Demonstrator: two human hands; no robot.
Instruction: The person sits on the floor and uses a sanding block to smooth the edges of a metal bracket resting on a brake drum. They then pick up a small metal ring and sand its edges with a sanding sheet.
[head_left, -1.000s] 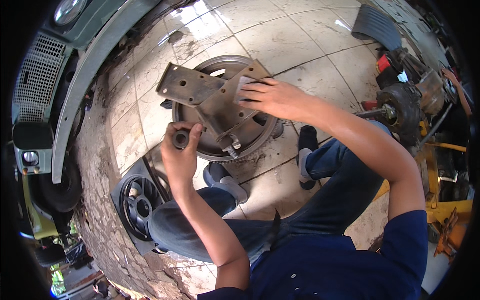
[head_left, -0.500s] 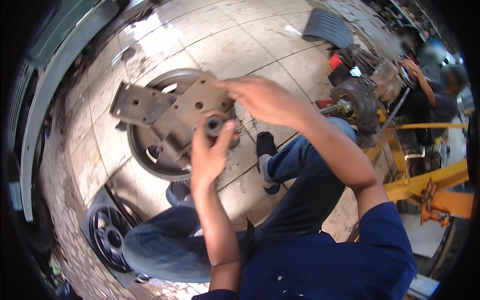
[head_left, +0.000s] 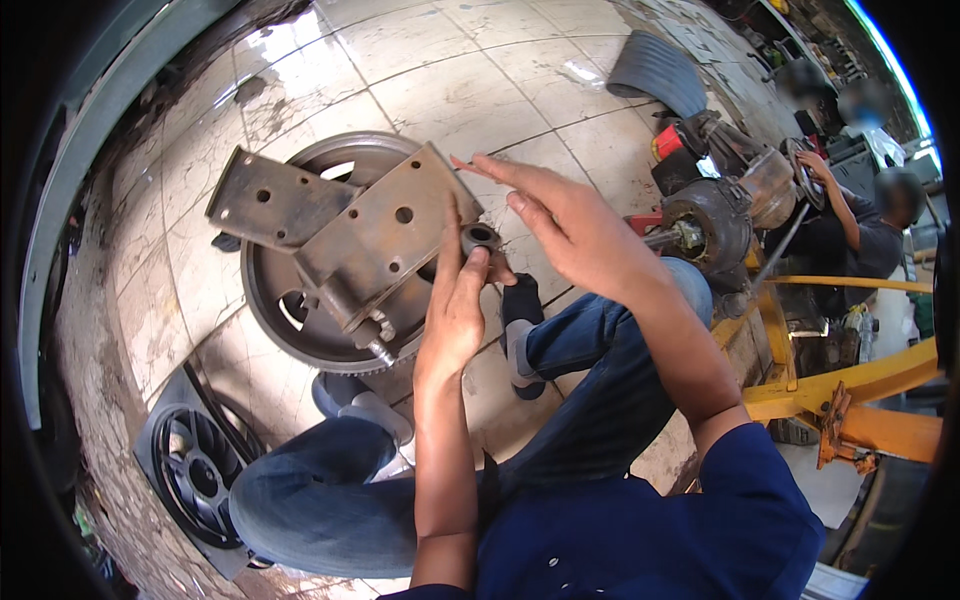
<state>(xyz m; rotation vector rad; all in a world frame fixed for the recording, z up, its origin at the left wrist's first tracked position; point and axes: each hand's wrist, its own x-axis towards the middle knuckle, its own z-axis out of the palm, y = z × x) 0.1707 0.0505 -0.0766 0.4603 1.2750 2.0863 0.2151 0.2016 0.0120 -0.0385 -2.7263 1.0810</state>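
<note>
While the left hand (head_left: 453,325) pinches a dark metal bushing (head_left: 487,241) just right of the steel bracket (head_left: 375,241) — open end facing up — the right hand (head_left: 562,225) hangs farther right of that bracket, fingers straight, thumb apart, can't tell if it's gripping anything tbh.

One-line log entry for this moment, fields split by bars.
left hand: holds dark ring-shaped part | right hand: right of metal bracket, grip unclear | bracket: atop toothed wheel
</note>
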